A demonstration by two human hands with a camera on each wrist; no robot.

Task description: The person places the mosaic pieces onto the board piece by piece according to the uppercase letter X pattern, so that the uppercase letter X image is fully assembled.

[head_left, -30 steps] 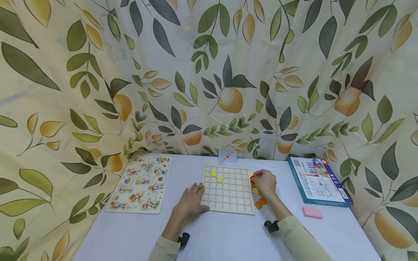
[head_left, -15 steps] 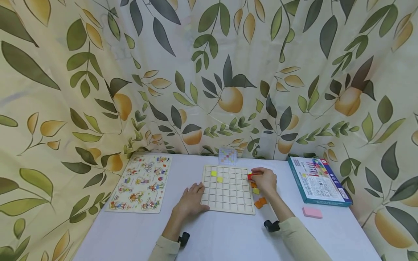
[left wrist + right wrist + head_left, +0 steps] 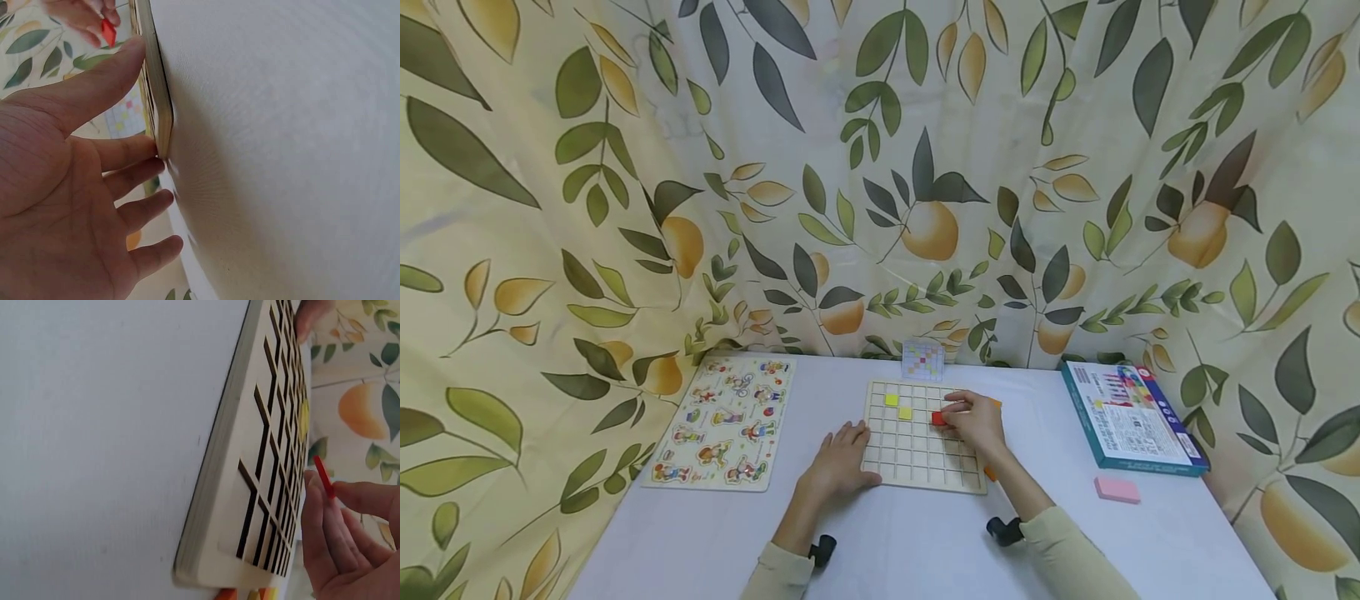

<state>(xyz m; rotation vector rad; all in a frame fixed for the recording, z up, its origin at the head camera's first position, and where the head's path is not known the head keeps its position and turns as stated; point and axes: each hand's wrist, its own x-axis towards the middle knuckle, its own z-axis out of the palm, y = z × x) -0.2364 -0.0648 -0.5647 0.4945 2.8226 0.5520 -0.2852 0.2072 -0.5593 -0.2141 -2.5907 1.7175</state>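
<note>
A pale wooden grid board (image 3: 917, 457) lies on the white table, with two yellow square tiles (image 3: 891, 400) set in its upper left cells. My right hand (image 3: 976, 425) is over the board's right half and pinches a red square tile (image 3: 937, 418) between thumb and fingertips. In the right wrist view the red tile (image 3: 324, 477) stands edge-on, apart from the grid surface. My left hand (image 3: 841, 460) rests at the board's left edge, fingers spread and thumb by the near corner. The left wrist view shows its fingertips (image 3: 164, 247) down by the board's corner.
Orange tiles (image 3: 991, 473) lie along the board's right side, partly hidden by the right hand. Behind the board stands a small pattern card (image 3: 922, 360). A picture puzzle board (image 3: 722, 425) lies at left; a teal-edged box (image 3: 1131, 417) and a pink block (image 3: 1117, 489) are at right.
My right hand has taken a red tile from the pile beside the board and carried it left, over the grid. The left hand has stayed in place.
</note>
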